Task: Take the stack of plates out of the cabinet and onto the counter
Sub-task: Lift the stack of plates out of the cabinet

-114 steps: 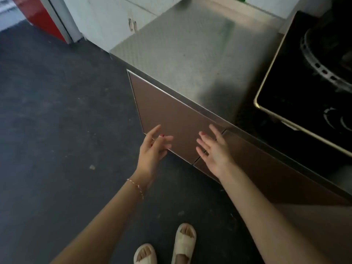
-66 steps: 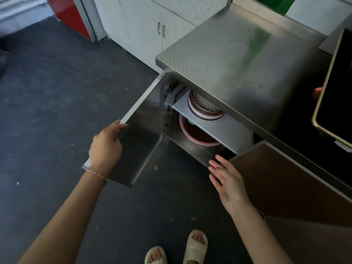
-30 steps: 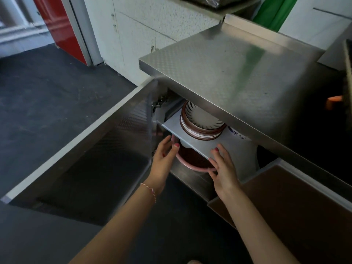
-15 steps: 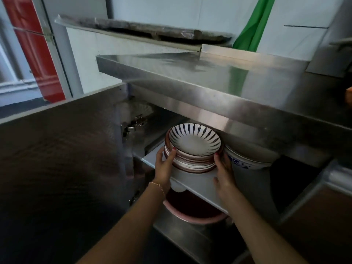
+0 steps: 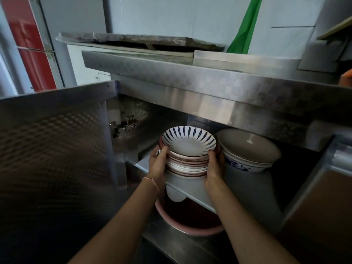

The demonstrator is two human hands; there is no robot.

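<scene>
A stack of plates (image 5: 188, 161) stands on the upper shelf (image 5: 245, 189) of the open steel cabinet. Its top plate is white with dark blue radial stripes, and the plates below have reddish-brown rims. My left hand (image 5: 159, 162) grips the stack's left side, thumb on the upper rim. My right hand (image 5: 214, 164) grips the right side the same way. I cannot tell whether the stack rests on the shelf or is just lifted. The steel counter (image 5: 209, 77) runs overhead, seen edge-on.
A large bowl with blue markings (image 5: 247, 155) sits close to the right of the stack, almost touching my right hand. A pink basin (image 5: 190, 221) lies on the lower shelf. The open cabinet door (image 5: 53, 149) stands at left, its hinge (image 5: 125, 126) near the stack.
Over the last second my hands rose from the shelf edge and closed on both sides of the plate stack. My view dropped lower, level with the shelf.
</scene>
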